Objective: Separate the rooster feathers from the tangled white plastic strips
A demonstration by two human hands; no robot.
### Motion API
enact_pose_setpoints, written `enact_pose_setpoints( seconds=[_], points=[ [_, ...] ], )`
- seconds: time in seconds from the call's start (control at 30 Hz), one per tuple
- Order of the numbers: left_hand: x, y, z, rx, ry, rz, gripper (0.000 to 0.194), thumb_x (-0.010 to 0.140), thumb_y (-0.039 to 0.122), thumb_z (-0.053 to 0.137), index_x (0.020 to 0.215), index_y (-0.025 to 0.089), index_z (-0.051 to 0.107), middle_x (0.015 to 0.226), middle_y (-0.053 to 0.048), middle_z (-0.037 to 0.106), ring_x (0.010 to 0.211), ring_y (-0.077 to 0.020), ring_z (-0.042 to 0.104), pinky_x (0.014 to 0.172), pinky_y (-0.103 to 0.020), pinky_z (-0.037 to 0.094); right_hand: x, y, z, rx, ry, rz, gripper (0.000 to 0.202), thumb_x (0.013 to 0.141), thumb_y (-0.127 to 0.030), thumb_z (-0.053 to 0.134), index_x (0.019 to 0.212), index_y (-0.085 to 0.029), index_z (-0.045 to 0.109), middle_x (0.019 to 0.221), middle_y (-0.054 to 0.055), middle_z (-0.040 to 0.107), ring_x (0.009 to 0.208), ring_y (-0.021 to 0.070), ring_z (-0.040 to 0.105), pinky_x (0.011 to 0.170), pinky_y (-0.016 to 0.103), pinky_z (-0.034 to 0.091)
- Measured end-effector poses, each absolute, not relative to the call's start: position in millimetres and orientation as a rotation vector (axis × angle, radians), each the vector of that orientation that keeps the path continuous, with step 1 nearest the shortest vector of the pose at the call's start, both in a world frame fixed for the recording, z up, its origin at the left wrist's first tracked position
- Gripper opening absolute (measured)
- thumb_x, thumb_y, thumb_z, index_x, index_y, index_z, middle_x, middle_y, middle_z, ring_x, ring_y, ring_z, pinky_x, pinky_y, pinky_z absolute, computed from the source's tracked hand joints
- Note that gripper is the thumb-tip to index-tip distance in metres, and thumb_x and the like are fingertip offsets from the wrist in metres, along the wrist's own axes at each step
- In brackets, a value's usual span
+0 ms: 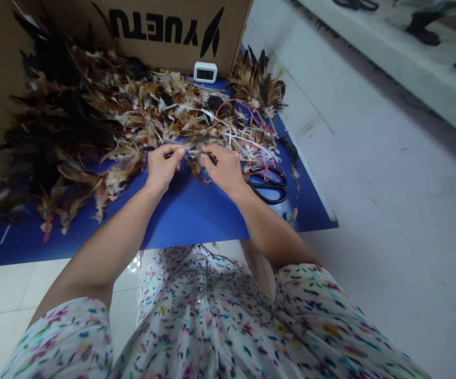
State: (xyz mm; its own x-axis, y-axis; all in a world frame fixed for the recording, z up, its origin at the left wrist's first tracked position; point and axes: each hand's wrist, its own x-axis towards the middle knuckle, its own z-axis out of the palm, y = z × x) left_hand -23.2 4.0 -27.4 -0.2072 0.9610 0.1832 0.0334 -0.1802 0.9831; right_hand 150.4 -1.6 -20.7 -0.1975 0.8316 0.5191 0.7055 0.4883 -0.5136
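Over the blue table top (200, 210), my left hand (162, 168) pinches the pale end of a small feather (196, 142). Just to its right, my right hand (225, 167) is closed, thumb against fingers, at the other side of the same feather. A gap of a few centimetres separates the two hands. Brown and black feathers (133, 116) are heaped behind them. White string (251, 145) and red string (244, 102) lie tangled beyond my right hand. Black-handled scissors (269, 185) rest beside my right wrist, their blades hidden.
A cardboard box (165, 47) with upside-down lettering stands at the back, a small white digital clock (205, 72) in front of it. Another feather bunch (263, 84) sits at the back right. A pale wall (370, 184) borders the right side.
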Motion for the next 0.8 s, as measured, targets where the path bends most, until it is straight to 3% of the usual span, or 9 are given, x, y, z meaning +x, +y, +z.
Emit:
enact_pose_setpoints(
  seconds=[0.4,0.6,0.8],
  points=[
    [-18.3,-1.6,-22.9,1.059,1.195,1.41,0.005,0.077,0.017,0.074,0.073,0.016,0.072,0.056,0.003,0.058,0.04,-0.0048,0.043,0.038,-0.017,0.028,148.6,-3.9,-20.9,-1.264,-1.99,0.128,0.017,0.092,-0.021,0.055,0.094,-0.019,0.071,0.091,0.006,0.076,0.083,0.0201,0.069,0.08,0.034,0.051],
    [-17.0,-4.8,-20.5,1.02,1.172,1.389,0.008,0.076,0.021,0.078,0.073,0.017,0.072,0.059,0.002,0.061,0.041,-0.0042,0.044,0.038,-0.017,0.028,149.7,-1.4,-24.0,-1.281,-1.968,0.181,0.017,0.093,-0.024,0.053,0.094,-0.02,0.069,0.093,0.007,0.074,0.087,0.0238,0.069,0.084,0.039,0.051],
    [-16.9,-5.4,-19.2,1.001,1.153,1.373,0.009,0.076,0.021,0.078,0.073,0.016,0.071,0.062,0.002,0.062,0.042,-0.0044,0.044,0.039,-0.017,0.028,150.1,-0.8,-26.3,-1.253,-1.945,0.145,0.016,0.091,-0.024,0.054,0.092,-0.022,0.07,0.088,0.004,0.074,0.081,0.0196,0.066,0.079,0.034,0.051]
  ],
)
